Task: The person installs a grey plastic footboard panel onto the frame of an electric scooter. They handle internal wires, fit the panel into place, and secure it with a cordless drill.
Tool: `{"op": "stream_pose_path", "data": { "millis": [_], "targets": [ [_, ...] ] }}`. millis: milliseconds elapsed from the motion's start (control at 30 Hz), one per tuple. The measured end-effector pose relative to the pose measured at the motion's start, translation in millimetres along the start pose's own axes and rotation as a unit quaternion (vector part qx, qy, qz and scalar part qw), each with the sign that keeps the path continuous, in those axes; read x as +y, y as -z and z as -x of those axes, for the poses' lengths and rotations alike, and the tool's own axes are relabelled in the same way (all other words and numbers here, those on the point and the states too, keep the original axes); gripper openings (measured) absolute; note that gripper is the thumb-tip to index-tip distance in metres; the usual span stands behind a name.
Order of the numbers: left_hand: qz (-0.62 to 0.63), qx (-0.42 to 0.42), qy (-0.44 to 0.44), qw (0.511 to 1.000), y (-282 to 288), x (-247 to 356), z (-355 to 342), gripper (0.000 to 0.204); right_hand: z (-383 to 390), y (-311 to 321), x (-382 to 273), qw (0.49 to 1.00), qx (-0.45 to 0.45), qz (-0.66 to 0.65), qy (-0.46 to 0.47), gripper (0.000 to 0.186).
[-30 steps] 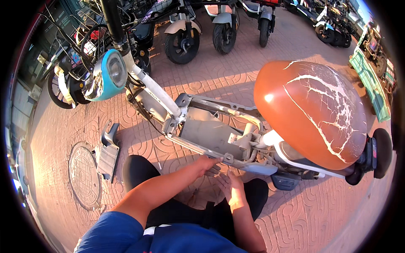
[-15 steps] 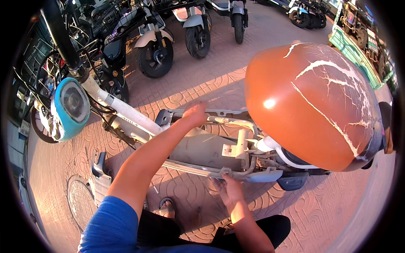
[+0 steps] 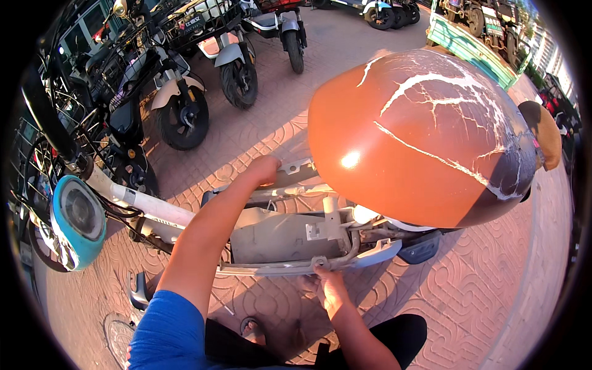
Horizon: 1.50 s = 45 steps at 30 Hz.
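An electric scooter lies lengthwise before me, its floor uncovered to a dusty grey pan [image 3: 280,237] and bare frame tubes [image 3: 333,216]. Over its far side my left arm reaches across, and my left hand [image 3: 265,170] is closed on the far side trim [image 3: 296,173]; its fingertips are hidden. My right hand [image 3: 328,288] grips the near side trim [image 3: 271,269], thumb on top beside a small bracket and fingers underneath. A brown seat [image 3: 407,142] with cracked, peeling cover blocks part of the rear frame. The blue-rimmed headlight [image 3: 79,213] is at the left.
Several parked scooters [image 3: 185,117] line the far left. A green cart [image 3: 475,52] stands at the far right. On the paving left of my foot [image 3: 253,330] lies a dark plastic part [image 3: 139,291], near a manhole cover [image 3: 117,336].
The view has turned, so the scooter and seat sit farther left. Beside my left hand the far trim shows a broader face than before. My right hand keeps its place on the near trim.
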<state>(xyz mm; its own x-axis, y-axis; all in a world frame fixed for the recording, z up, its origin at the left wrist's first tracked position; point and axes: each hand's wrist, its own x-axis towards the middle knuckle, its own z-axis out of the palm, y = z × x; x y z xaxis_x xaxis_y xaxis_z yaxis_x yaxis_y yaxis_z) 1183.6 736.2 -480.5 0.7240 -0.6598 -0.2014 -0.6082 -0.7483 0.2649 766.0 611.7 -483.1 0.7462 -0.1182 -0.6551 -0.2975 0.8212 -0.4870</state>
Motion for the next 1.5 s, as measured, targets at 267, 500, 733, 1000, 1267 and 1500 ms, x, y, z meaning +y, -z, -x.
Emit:
{"op": "stream_pose_path", "data": {
  "millis": [267,500,733,1000,1267,1500],
  "targets": [
    [0.152,-0.061,-0.031,0.986,32,44,59,0.069,3,-14,9,0.998,0.054,0.002,-0.012,0.034],
    [0.092,-0.051,-0.032,0.994,13,65,61,0.060,-4,-8,24,0.999,0.039,-0.004,0.029,0.052],
    [0.038,0.000,-0.057,0.998,1,61,71,0.059,-10,-4,31,0.999,0.022,0.026,0.018,0.053],
    [0.029,-0.011,-0.038,0.999,-3,72,76,0.062,-18,22,55,0.992,-0.083,-0.026,0.089,0.052],
    [0.067,0.005,-0.059,0.996,0,80,82,0.061,-28,33,50,0.990,-0.100,-0.048,0.081,0.050],
    [0.072,0.002,-0.035,0.997,7,83,85,0.055,-31,24,50,0.993,-0.060,-0.053,0.086,0.043]
  ]
}}
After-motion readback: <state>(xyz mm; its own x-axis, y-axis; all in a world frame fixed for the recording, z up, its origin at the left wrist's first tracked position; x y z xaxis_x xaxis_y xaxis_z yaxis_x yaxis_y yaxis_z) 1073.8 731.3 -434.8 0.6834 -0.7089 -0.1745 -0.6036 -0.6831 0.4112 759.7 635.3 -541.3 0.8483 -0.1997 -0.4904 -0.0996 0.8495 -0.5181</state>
